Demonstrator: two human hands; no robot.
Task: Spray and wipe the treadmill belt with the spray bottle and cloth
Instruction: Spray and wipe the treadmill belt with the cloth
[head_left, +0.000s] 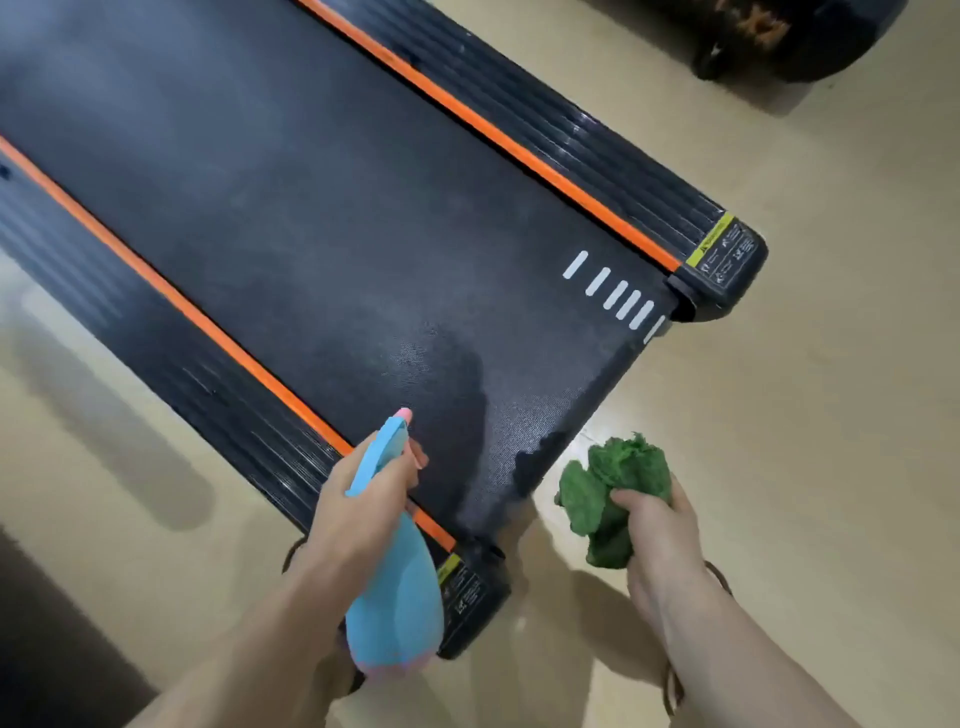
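Note:
The black treadmill belt runs diagonally from the upper left to its rear end at lower centre, between two orange stripes. My left hand grips a light blue spray bottle with a pink nozzle tip, held over the belt's near left corner and pointing up the belt. A duller, misted patch shows on the belt in front of the nozzle. My right hand clutches a crumpled green cloth over the floor, just off the belt's rear edge.
Ribbed black side rails flank the belt, with warning labels at the rear corners. White dashes mark the belt near the right rear. Beige floor surrounds the treadmill. A dark object stands at the top right.

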